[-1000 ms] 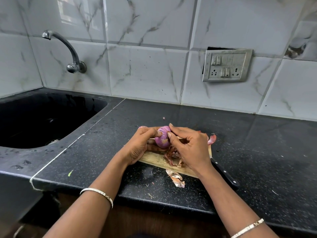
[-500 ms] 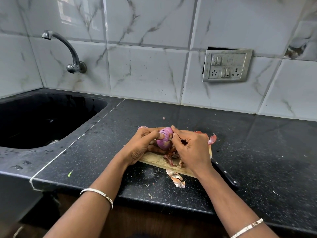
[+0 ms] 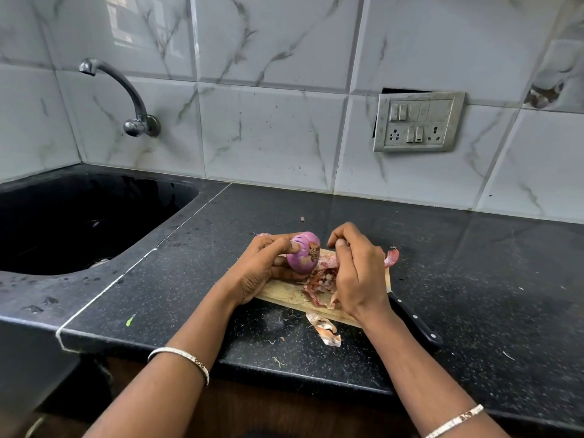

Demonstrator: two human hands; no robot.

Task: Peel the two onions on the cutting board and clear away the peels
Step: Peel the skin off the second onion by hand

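Over the cutting board (image 3: 284, 297), left hand (image 3: 262, 268) gripping onion (image 3: 301, 252), right hand (image 3: 357, 270) curled just beside it, pinch unclear.

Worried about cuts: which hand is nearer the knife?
Right. The right hand is just left of the knife; the left hand grips the onion farther left.
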